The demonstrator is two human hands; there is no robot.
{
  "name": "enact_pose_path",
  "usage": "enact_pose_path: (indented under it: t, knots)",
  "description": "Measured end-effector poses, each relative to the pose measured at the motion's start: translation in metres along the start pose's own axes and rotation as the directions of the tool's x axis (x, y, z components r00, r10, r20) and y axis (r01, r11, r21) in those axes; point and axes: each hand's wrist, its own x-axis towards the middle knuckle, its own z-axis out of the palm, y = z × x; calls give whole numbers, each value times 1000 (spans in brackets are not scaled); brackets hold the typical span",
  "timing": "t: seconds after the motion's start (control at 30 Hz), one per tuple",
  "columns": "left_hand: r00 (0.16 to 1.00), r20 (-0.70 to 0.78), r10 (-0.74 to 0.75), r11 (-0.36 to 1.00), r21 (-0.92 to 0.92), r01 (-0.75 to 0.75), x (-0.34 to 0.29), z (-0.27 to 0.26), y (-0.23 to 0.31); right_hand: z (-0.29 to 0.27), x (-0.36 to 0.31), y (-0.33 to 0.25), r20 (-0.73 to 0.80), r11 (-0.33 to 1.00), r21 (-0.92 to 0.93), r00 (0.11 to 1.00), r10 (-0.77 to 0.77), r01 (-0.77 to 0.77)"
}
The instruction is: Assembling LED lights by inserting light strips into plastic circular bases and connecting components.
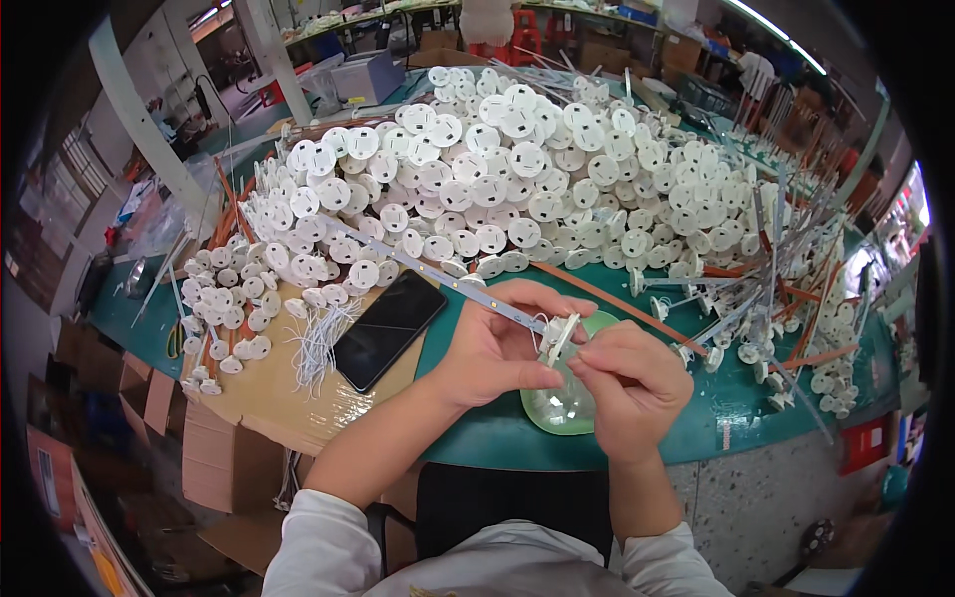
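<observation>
My left hand [487, 353] is closed around a white round cap [558, 340], which is tilted on its edge. From the cap a slim LED strip [453, 282] runs up and to the left, over the front of a big heap. Thin white wire [538, 323] shows where strip and cap meet. My right hand [637, 383] meets the cap from the right, thumb and fingertips pinched together at its face. Whatever they pinch is too small or hidden to make out. Beneath both hands sits a translucent light-green bowl [562, 416], partly covered by them.
A large heap of white round caps [487, 189] with strips covers the far table. Left of me, a black phone [391, 330] and a bundle of white wires [321, 343] lie on cardboard [274, 398]. Loose strips [771, 289] stick out at the right. The green table [487, 438] curves nearby.
</observation>
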Motion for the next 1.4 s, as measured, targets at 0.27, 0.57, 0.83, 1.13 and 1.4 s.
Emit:
enact_pose_path:
  t: [0.27,0.57,0.83,1.13,1.4]
  knots:
    - [995,-97,-9,990,-142,-5,-6,0,0,6,2,2,69,964,-140,974,-218,225]
    - [1000,-28,-1,993,-117,-2,0,3,-4,1,-1,2,82,961,-117,967,-240,249]
    - [1000,11,27,995,-96,-26,-8,-18,-1,13,0,1,141,939,-178,952,-272,295]
    - [994,82,-73,993,-82,80,-5,-8,-7,-4,-2,0,149,961,-126,962,-227,246]
    - [998,7,-57,991,-122,57,-9,5,-19,2,-14,0,94,857,-419,954,-286,299]
